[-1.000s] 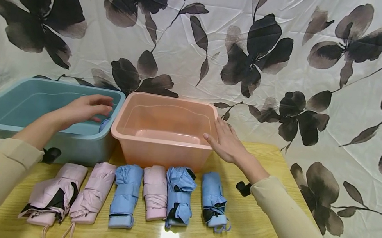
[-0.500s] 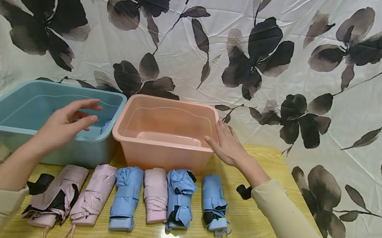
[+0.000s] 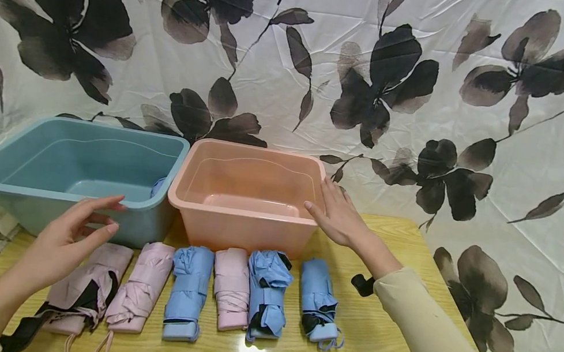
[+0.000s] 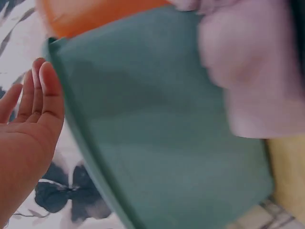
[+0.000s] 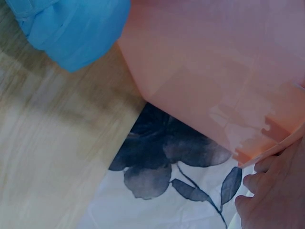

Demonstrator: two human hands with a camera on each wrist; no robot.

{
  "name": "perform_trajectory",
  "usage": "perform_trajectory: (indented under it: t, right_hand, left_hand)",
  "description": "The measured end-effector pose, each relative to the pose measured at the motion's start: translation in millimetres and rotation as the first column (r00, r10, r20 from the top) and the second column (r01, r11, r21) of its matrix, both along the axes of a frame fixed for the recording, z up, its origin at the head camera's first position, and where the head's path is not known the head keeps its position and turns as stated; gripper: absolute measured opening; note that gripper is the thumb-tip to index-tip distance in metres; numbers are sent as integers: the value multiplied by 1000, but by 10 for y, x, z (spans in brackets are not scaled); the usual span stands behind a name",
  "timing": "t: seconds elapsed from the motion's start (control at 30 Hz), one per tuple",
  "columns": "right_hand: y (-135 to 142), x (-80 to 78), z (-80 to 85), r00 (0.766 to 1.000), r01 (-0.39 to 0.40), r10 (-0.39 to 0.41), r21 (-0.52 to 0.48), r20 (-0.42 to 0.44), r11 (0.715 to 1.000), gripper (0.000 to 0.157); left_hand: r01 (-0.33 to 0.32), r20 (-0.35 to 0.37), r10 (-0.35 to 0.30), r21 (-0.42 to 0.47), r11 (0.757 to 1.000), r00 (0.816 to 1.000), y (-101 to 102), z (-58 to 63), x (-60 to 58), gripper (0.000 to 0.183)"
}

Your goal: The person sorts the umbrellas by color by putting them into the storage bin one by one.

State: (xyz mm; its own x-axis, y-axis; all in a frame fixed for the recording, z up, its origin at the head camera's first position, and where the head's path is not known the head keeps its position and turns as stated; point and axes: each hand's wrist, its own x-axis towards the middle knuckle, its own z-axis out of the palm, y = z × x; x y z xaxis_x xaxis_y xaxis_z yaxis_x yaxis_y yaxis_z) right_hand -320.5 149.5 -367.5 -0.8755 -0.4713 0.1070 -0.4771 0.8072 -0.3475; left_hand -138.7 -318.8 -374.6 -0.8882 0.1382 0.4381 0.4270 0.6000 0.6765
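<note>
My left hand [image 3: 66,238] holds nothing, its fingers loosely bent. In the head view it hangs before the front wall of the teal bin [image 3: 70,196], beside and partly over the leftmost pink folded umbrella [image 3: 111,255]. The left wrist view has the left hand [image 4: 35,109] near the bin's rim. With fingers extended, my right hand [image 3: 337,220] rests on the right rim of the peach bin [image 3: 239,229]. In the right wrist view, fingertips [image 5: 252,181] lie along that rim. A bit of blue fabric [image 3: 157,187] shows inside the teal bin at its right end.
Before the bins, compact umbrellas lie in a row on the wooden table [image 3: 368,337]: another pink one [image 3: 141,288], a blue one [image 3: 187,293], a third pink [image 3: 231,289], then two blue, one bunched [image 3: 267,293] and one with a cord [image 3: 317,299]. A floral cloth [image 3: 295,55] hangs behind.
My left hand has come out from over the teal bin and moved down and left, toward the leftmost pink umbrella. My right hand has stayed at the peach bin's rim.
</note>
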Motion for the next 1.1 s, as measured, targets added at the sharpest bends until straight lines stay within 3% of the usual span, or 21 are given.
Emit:
perform_trajectory:
  t: [0.17, 0.33, 0.47, 0.57, 0.77, 0.97, 1.1]
  right_hand:
    - [21, 5, 6, 1000, 5, -5, -6, -8, 1000, 85]
    - [21, 0, 4, 1000, 4, -4, -6, -5, 1000, 86]
    - [14, -3, -7, 1000, 3, -3, -8, -4, 1000, 86]
    - [11, -4, -16, 1000, 3, -3, -5, -8, 1000, 86]
    - [-1, -7, -21, 1000, 0, -1, -8, -5, 1000, 86]
    - [10, -9, -29, 1000, 2, -2, -7, -11, 1000, 87]
    - [6, -6, -29, 1000, 2, -2, -12, -10, 1000, 86]
  left_hand:
    - [2, 39, 0, -47, 999, 999, -132, -266, 54, 50]
    - [-29, 104, 48, -183, 983, 993, -317, -541, 52, 48]
    - [20, 228, 46, -279, 960, 973, -431, -716, 47, 56]
    - [74, 288, 15, -297, 952, 957, -490, -816, 25, 62]
    - [113, 319, 2, -341, 933, 948, -559, -898, -52, 71]
    - [128, 352, -8, -318, 939, 936, -558, -875, -107, 81]
    - [113, 411, 31, -321, 940, 911, -553, -864, -131, 87]
